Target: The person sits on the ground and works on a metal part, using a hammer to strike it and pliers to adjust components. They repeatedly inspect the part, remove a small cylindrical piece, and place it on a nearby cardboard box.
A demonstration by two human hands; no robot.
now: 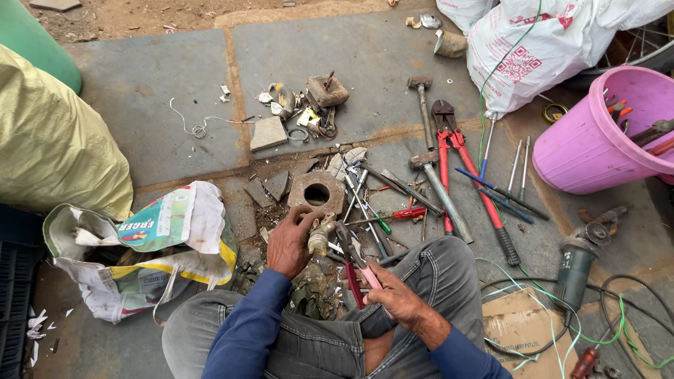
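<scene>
Left hand grips one brass fitting; right hand squeezes one pair of red-handled pliers. Two hammers, one bolt cutter lie beyond.

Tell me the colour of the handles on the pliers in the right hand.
Red, on the pliers gripped by the right hand; head view.

bolt cutters lie right of the perforated block; bucket further right, sack left.
</scene>
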